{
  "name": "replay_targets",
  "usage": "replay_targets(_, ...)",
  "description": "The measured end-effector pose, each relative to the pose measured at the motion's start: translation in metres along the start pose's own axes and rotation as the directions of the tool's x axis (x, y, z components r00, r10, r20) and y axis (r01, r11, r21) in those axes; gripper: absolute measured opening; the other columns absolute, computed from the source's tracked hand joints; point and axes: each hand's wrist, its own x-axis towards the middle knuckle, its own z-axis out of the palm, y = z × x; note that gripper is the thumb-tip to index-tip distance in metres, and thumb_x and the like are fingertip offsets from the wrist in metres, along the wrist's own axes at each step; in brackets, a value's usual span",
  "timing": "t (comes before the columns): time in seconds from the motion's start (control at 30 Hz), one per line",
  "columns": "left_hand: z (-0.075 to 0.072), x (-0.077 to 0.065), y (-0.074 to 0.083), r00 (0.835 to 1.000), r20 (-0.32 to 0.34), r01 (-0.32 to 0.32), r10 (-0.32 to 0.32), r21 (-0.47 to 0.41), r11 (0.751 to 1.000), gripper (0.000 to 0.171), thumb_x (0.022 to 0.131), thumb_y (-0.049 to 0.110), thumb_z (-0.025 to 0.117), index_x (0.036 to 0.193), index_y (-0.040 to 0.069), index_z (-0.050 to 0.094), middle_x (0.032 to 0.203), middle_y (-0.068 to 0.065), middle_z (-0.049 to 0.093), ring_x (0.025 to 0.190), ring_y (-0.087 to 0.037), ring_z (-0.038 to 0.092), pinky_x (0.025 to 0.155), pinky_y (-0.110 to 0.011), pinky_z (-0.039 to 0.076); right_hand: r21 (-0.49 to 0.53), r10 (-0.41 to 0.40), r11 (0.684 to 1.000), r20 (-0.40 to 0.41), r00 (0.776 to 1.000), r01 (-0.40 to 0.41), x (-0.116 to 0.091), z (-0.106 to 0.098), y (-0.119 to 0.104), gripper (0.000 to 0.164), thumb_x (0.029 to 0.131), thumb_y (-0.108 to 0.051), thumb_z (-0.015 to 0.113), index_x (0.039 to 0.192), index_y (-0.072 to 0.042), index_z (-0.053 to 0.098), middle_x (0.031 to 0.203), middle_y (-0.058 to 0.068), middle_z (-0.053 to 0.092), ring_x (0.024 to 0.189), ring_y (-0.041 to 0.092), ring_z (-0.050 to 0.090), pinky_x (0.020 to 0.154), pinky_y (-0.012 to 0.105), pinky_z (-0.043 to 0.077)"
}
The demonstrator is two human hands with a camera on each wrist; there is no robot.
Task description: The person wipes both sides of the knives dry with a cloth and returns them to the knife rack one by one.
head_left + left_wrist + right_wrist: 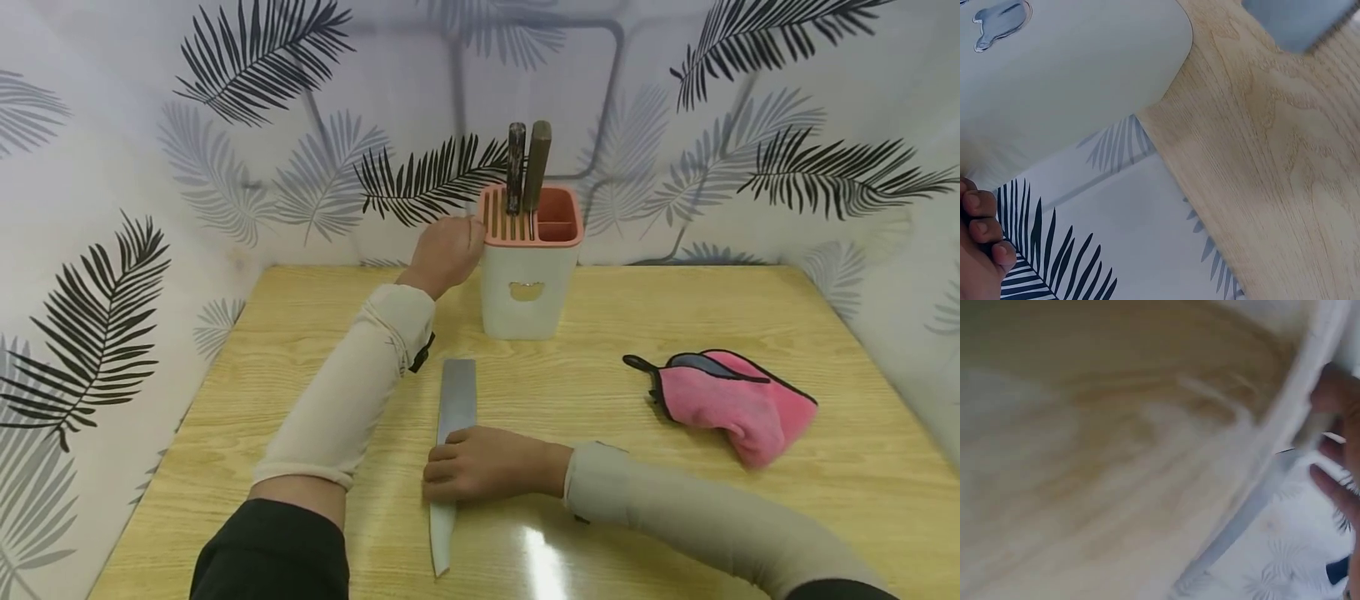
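Note:
In the head view my left hand [446, 252] is at the upper left side of a white knife holder [522, 300] with a slotted orange top. Its thumb side meets the rim, and the left wrist view shows the fingers [985, 228] curled beside the holder's wall. Two dark-handled knives [516, 167] stand upright in the slots. Nearer to me, my right hand [491, 462] grips a kitchen knife [459, 392] around its middle, the wide grey square-ended blade pointing away and the pale handle toward me. The right wrist view is blurred; it shows part of the blade [1241, 515].
A folded pink cloth [727, 408] with dark edging and a loop lies on the right of the wooden table [600, 367]. Behind the table hangs a leaf-patterned sheet [660, 142]. The holder's orange top also has open compartments [557, 218] on its right side.

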Motion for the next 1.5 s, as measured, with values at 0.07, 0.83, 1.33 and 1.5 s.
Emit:
replay_targets(0.07, 0.002, 0.0, 0.001, 1.0, 0.001, 0.013, -0.013, -0.019, 1.0, 0.052, 0.099, 0.025, 0.013, 0.054, 0.015, 0.036, 0.047, 0.0, 0.032, 0.044, -0.015, 0.025, 0.047, -0.029, 0.027, -0.017, -0.014, 1.0, -0.107, 0.994, 0.013, -0.01, -0.005, 0.003, 0.022, 0.096, -0.024, 0.046, 0.116, -0.026, 0.056, 0.111, -0.013, 0.061, 0.103, 0.004, 0.058, 0.082, 0.02, 0.048)
replay_targets(0.83, 0.005, -0.003, 0.006, 0.996, -0.028, 0.085, -0.087, -0.074, 0.994, 0.049, 0.099, 0.026, 0.014, 0.057, 0.015, 0.036, 0.05, -0.001, 0.035, 0.045, -0.016, 0.026, 0.047, -0.03, 0.027, 0.431, 0.513, 0.856, -0.773, 0.372, -0.286, -0.05, -0.186, 0.174, 0.033, 0.081, -0.007, 0.065, 0.107, 0.012, 0.057, 0.101, 0.022, 0.067, 0.093, 0.026, 0.069, 0.08, 0.023, 0.055)
replay_targets(1.33, 0.006, -0.005, 0.011, 0.998, -0.009, 0.057, -0.057, -0.001, 0.998, 0.049, 0.1, 0.027, 0.011, 0.06, 0.015, 0.036, 0.052, 0.0, 0.035, 0.046, -0.015, 0.029, 0.046, -0.028, 0.027, 0.613, 0.765, 0.644, -0.503, 0.402, -0.457, -0.036, -0.145, 0.224, 0.034, 0.086, -0.004, 0.059, 0.118, 0.003, 0.054, 0.109, 0.014, 0.064, 0.099, 0.02, 0.064, 0.087, 0.027, 0.053)
replay_targets(1.5, 0.007, -0.004, 0.009, 0.997, -0.03, 0.065, -0.065, -0.002, 0.998, 0.048, 0.1, 0.025, 0.013, 0.06, 0.015, 0.037, 0.051, -0.001, 0.036, 0.046, -0.016, 0.03, 0.045, -0.03, 0.029, 0.615, 0.783, 0.621, -0.477, 0.398, -0.485, -0.035, -0.124, 0.227, 0.03, 0.085, -0.006, 0.06, 0.114, 0.001, 0.059, 0.102, 0.014, 0.058, 0.084, 0.017, 0.062, 0.074, 0.02, 0.053)
